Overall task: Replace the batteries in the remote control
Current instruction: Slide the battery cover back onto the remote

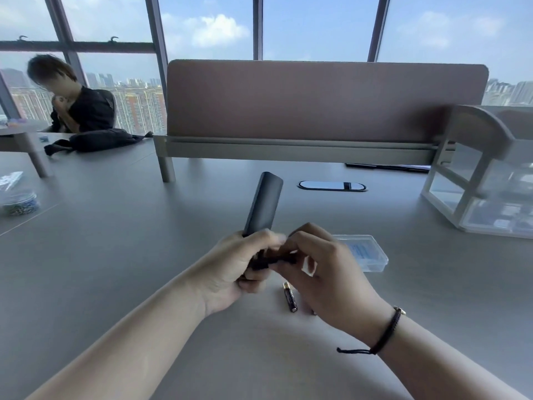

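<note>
While the left hand (230, 269) wraps the remote control (261, 209) low down, tilted away above the counter (115, 255), the right hand (320, 264) pinches something dark at its near end; battery or cover, hard to tell. Risk: pinch slips, piece drops. One battery (289, 297) lies loose just below and could roll.

A pinkish-brown padded divider panel (326, 99) stands along the grey counter's (115, 255) far edge. A white clear-drawered plastic organiser (484, 180) occupies the far right corner; a black bag (98, 141) lies far left.
</note>
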A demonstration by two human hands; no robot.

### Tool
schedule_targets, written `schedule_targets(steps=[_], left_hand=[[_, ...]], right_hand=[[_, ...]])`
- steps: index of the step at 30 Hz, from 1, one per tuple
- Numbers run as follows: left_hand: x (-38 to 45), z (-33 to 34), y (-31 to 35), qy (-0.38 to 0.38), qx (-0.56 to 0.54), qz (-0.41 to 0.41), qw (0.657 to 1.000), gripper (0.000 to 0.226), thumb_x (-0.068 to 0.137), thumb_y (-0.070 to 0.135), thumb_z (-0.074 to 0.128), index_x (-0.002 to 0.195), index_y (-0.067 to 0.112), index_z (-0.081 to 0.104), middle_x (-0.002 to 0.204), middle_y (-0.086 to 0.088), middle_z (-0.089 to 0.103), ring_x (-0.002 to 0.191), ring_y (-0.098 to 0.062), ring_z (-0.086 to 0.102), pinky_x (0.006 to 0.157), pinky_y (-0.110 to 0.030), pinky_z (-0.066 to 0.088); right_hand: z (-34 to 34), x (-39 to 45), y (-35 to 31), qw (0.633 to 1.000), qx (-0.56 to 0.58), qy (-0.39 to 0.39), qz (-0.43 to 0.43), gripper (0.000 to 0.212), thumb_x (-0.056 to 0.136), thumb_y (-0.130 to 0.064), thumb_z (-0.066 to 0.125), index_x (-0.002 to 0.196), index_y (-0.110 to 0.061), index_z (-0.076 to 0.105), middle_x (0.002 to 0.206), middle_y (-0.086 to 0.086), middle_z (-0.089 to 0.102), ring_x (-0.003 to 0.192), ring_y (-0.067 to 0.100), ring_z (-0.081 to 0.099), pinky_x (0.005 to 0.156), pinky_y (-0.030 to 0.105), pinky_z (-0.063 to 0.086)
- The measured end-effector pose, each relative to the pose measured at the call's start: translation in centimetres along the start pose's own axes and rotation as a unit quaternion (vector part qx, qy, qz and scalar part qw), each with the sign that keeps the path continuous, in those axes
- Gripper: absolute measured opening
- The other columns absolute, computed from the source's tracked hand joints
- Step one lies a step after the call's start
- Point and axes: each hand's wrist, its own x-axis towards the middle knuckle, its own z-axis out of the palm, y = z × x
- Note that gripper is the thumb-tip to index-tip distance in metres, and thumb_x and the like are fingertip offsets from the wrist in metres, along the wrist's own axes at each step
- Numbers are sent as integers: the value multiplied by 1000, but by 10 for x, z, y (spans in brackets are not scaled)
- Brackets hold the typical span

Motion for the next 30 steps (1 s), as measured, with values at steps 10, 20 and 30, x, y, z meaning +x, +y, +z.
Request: schedule_targets(steps=[10,20,30], left_hand=[[8,3,-6,60,-291,-75,952,57,87,72,46,79,15,52,63,-5,46,46,-17,35,42,-23,27],[6,8,-6,61,-301,-51,950,59,87,73,43,97,17,57,84,0,55,76,-25,55,69,-37,46],[7,4,-5,50,-302,2,952,64,82,72,54,114,16,53,84,-4,54,75,-25,50,54,-34,53]], right_hand=[[-5,0,-7,993,25,112,-20,12,77,-7,76,77,-18,70,59,-5,57,52,8,48,50,15,37],[-1,-3,-8,993,-5,83,-80,21,71,-9,65,86,-23,71,68,-13,57,53,8,49,48,24,43],[1,-7,-16,997,-2,43,-66,23,74,-26,79,96,-27,72,75,-16,60,58,9,58,52,33,51]])
